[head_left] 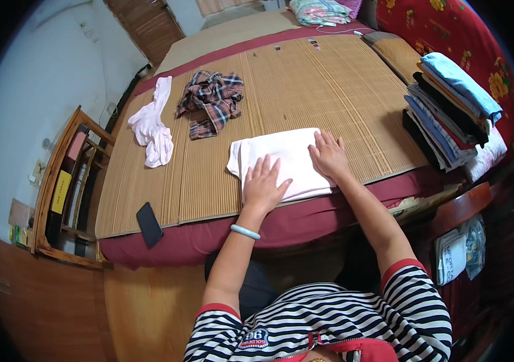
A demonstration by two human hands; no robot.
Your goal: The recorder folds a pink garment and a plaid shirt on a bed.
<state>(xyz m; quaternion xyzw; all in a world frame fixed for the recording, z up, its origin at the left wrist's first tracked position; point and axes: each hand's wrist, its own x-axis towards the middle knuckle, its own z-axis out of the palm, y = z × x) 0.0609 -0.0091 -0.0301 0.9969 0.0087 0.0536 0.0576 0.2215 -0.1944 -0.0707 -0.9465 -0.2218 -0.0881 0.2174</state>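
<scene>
On a bed [227, 42], close to its near edge, a folded white garment [298, 160], roughly rectangular, with a small flap jutting out at its left side. Flat on the lower left part of the garment, the left hand [263, 186], palm down, fingers spread, grip loose and unclosed. Across the upper right edge of the garment, the right hand [330, 160], also palm down, grip flattened out rather than clenched. Around the left wrist, a pale blue bracelet [245, 232]. On both upper arms, short black-and-white striped sleeves [417, 295] with red cuffs.

Under the garment, a tan slatted mat [305, 84] over a dark red sheet [203, 241]. Farther off to the left on the mat, a crumpled plaid shirt [215, 102]; left of the shirt, well apart from the hands, a rumpled pale pink garment [153, 130]. Near the front left corner, partly on the mat and partly over the sheet, a dark phone [149, 224]. At the right side, a tall, leaning stack of folded clothes [450, 120], mostly blue, black and grey. Behind the stack, red cloth [441, 24] with yellow flowers.
</scene>
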